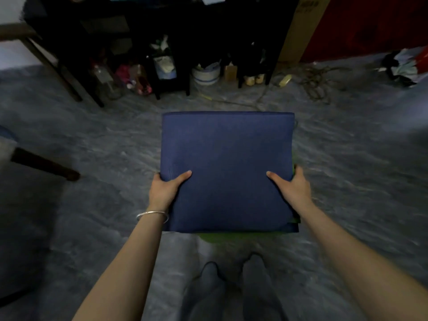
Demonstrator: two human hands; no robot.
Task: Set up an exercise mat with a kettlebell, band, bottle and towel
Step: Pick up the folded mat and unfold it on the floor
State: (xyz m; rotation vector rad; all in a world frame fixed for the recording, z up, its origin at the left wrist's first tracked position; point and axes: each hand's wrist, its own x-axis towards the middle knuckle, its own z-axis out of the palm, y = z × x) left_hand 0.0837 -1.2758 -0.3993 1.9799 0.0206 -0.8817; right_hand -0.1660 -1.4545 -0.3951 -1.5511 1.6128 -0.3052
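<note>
A folded dark blue exercise mat with a green underside showing at its near and right edges is held flat above the grey floor in the middle of the view. My left hand grips its left near edge, thumb on top and fingers underneath. My right hand grips the right near edge the same way. A silver bangle sits on my left wrist. No kettlebell, band or towel can be made out.
Grey floor spreads all around. Dark table legs and clutter of jars, bags and a bowl line the far side. A cardboard box, tangled cord and clothes pile lie far right. A chair leg juts from the left.
</note>
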